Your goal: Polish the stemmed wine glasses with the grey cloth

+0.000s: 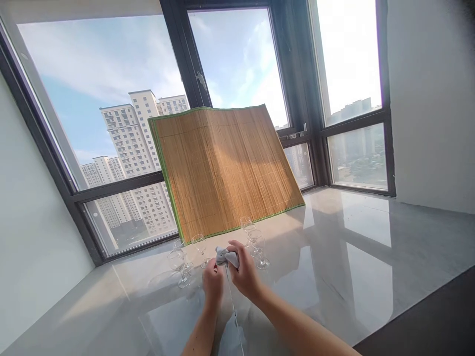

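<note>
My right hand [245,274] is closed round a small grey-white cloth [227,257], held just above the glossy marble sill [334,257]. My left hand [213,283] is closed beside it; its fingers meet the cloth's lower edge, and a glass may be inside but I cannot make one out. Three small stemmed glasses [180,262] stand to the left of my hands. Another cluster of stemmed glasses [256,242] stands to the right, close to my right hand.
A bamboo mat [222,168] with green trim leans against the dark window frame [111,190] behind the glasses. Tall apartment blocks show through the panes. White walls close both sides. A dark floor edge [426,321] lies at the lower right.
</note>
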`<state>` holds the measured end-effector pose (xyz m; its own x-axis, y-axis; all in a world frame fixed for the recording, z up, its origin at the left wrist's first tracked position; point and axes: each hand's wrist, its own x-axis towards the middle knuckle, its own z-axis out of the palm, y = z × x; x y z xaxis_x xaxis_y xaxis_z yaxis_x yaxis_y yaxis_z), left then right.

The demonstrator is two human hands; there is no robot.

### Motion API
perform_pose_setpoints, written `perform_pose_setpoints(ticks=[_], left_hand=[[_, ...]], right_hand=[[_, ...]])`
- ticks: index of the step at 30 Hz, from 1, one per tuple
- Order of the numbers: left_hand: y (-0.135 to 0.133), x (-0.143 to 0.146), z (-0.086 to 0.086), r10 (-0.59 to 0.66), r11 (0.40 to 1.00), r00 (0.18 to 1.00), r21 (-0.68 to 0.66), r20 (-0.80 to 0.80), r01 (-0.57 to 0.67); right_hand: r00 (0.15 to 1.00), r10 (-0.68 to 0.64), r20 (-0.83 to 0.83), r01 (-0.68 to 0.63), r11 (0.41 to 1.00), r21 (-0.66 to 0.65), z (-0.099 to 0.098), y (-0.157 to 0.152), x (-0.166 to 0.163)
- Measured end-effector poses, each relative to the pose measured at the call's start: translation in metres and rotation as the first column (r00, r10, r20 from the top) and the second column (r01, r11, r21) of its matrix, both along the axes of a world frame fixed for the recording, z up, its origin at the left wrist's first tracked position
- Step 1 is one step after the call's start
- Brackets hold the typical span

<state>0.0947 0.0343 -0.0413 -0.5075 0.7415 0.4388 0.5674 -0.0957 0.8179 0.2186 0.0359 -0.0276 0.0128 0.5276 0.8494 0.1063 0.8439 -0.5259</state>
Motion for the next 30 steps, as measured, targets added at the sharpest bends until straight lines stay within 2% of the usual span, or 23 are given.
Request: perform_pose_setpoints(ticks=[2,4,7,9,13,16,18,19,22,25,27,30], left_hand=[[-0.002,-0.03,0.003,0.134,0.988,0.99,0.067,0.042,-0.137],[-0.002,-0.052,0.006,0.256,0.962,0.961,0.074,0.1,-0.264],[0.0,-0.064,0.009,0.382,0.915,0.914,0.083,0.137,-0.395],[-0.002,-0.059,0.012,0.408,0.897,0.906,0.135,0.109,-0.421],[-0.011,-0.049,0.022,0.377,0.899,0.926,0.257,-0.035,-0.356],[-0.014,-0.054,0.024,0.563,0.789,0.826,0.313,-0.022,-0.529],[-0.01,-0.063,0.02,0.661,0.717,0.749,0.262,0.04,-0.646],[-0.008,-0.069,0.016,0.676,0.709,0.733,0.211,0.069,-0.673],[0.001,-0.084,0.006,0.616,0.78,0.773,0.018,0.153,-0.625],[0.006,-0.09,-0.002,0.541,0.838,0.831,-0.165,0.131,-0.52],[0.004,-0.088,-0.006,0.51,0.846,0.857,-0.22,0.065,-0.487],[-0.003,-0.076,-0.01,0.465,0.861,0.885,-0.227,-0.015,-0.455]], right_hand=[[0.999,-0.014,-0.037,0.012,0.999,-0.046,0.0,0.004,0.0],[0.997,-0.041,-0.07,0.034,0.993,-0.109,-0.001,0.009,-0.004],[0.993,-0.088,-0.083,0.072,0.981,-0.181,-0.001,0.017,-0.016],[0.988,-0.119,-0.097,0.094,0.969,-0.228,0.001,0.021,-0.027],[0.979,-0.117,-0.164,0.067,0.957,-0.283,0.002,0.024,-0.049],[0.988,-0.069,-0.136,0.03,0.964,-0.266,-0.006,0.026,-0.057],[0.994,-0.022,-0.102,-0.004,0.968,-0.249,-0.013,0.028,-0.057],[0.996,0.001,-0.09,-0.023,0.969,-0.246,-0.016,0.029,-0.056],[0.995,0.051,-0.084,-0.073,0.954,-0.289,-0.02,0.033,-0.051],[0.993,0.054,-0.101,-0.087,0.93,-0.358,-0.019,0.037,-0.047],[0.993,0.057,-0.101,-0.09,0.924,-0.372,-0.019,0.039,-0.046],[0.992,0.074,-0.104,-0.108,0.925,-0.365,-0.018,0.038,-0.046]])
